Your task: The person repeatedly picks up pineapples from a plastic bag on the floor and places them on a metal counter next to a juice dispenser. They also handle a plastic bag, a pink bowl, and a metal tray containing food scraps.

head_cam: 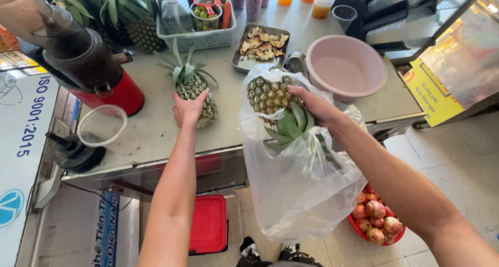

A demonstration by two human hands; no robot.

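My left hand (189,109) grips a small pineapple (193,88) that stands on the steel counter (150,132), its green crown pointing away from me. My right hand (315,105) holds a second pineapple (270,95) by its body, crown down, partly inside a clear plastic bag (299,189). The bag hangs off the counter's near edge towards the floor.
A pink basin (345,67) and a metal tray of peel scraps (261,46) sit behind the bag. A red-based juicer (91,69) and a clear cup (101,125) stand at left. More pineapples (132,17) and a basket (197,35) are at the back. A red basket of pomegranates (375,215) is on the floor.
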